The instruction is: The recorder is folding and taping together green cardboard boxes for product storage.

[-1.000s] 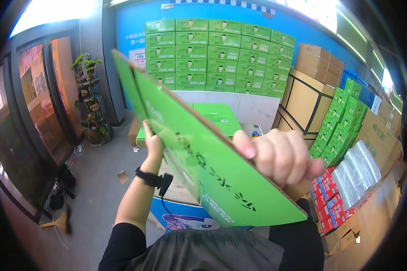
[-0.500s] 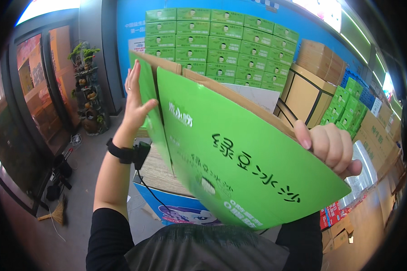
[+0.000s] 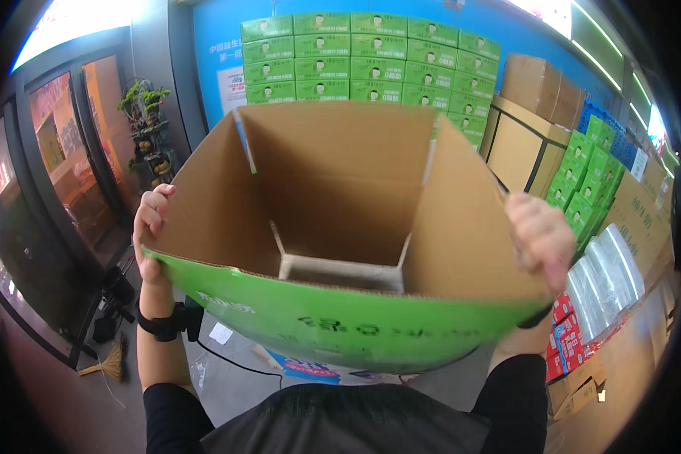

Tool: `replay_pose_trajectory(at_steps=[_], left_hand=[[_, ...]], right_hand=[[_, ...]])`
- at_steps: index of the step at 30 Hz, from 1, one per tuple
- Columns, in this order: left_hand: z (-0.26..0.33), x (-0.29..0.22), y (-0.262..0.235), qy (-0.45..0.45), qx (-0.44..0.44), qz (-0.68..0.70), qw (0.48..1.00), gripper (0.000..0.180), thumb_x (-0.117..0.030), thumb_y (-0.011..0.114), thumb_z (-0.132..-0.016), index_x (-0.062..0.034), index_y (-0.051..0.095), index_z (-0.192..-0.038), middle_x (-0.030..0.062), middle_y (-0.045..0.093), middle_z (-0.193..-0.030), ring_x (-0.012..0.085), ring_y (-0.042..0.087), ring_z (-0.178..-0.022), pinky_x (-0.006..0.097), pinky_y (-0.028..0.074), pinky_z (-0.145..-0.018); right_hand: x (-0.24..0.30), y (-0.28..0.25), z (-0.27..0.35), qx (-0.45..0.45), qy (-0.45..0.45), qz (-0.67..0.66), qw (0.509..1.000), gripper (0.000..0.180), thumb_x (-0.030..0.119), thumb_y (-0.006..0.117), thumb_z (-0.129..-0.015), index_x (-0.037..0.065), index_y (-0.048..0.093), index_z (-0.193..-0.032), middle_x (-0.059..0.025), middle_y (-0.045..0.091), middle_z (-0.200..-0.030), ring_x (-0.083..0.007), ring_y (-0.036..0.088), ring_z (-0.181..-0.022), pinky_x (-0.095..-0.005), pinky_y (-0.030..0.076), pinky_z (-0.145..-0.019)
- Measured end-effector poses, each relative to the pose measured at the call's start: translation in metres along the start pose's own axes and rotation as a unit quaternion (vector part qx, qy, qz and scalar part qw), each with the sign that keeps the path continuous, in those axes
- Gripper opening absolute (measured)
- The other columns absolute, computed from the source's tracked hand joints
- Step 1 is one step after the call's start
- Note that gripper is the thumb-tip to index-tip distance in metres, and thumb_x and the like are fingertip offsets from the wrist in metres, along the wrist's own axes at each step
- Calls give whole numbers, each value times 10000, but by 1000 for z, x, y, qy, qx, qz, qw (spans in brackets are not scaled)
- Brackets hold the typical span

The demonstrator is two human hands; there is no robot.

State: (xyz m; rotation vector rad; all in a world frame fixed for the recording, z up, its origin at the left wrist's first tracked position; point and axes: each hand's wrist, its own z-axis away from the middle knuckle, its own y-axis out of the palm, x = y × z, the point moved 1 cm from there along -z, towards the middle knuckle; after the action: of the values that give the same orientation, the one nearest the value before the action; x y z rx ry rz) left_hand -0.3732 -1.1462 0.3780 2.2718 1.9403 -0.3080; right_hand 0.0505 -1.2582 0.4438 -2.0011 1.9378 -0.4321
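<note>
Between my hands a large green cardboard box (image 3: 340,310) is held up, spread into a square shape. Its brown inside (image 3: 333,151) faces me, and through its far end a pale strip of the surface below shows. My left hand (image 3: 153,227) grips the box's left upper edge, fingers outside the wall. My right hand (image 3: 541,240), slightly blurred, is closed on the right edge. A black strap with a small device (image 3: 166,321) sits on my left wrist, and a cable runs from it.
A wall of stacked green boxes (image 3: 321,45) stands ahead. Larger brown cartons (image 3: 541,91) and more green boxes (image 3: 583,174) are piled at right, near clear plastic wrap (image 3: 605,280). A plant-topped rock ornament (image 3: 150,129) and a broom (image 3: 112,359) are at left, by glass doors (image 3: 53,151).
The box has gone from folded nearly flat and slanted to opened out, with its inside showing. My left hand has moved left and down, from flat against the side to gripping the edge.
</note>
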Motion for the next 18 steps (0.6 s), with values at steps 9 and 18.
replay_pose_trajectory(at_steps=[9, 18], left_hand=[[-19, 14, 20, -68, 28, -47, 996, 459, -481, 526, -775, -55, 364, -831, 70, 352, -892, 257, 350, -1105, 385, 180, -1020], [-17, 20, 30, -79, 16, -94, 992, 465, -515, 507, -787, -73, 366, -821, 79, 387, -918, 278, 343, -1167, 392, 179, -1024]], right_hand=[[-74, -29, 30, -81, 138, 41, 986, 467, 298, 296, -904, 51, 345, -511, -54, 391, -576, -205, 393, -633, -322, 326, -654], [-86, -53, 52, -110, 165, 68, 978, 497, 294, 160, -939, 60, 325, -533, -91, 423, -671, -222, 415, -736, -319, 341, -767]])
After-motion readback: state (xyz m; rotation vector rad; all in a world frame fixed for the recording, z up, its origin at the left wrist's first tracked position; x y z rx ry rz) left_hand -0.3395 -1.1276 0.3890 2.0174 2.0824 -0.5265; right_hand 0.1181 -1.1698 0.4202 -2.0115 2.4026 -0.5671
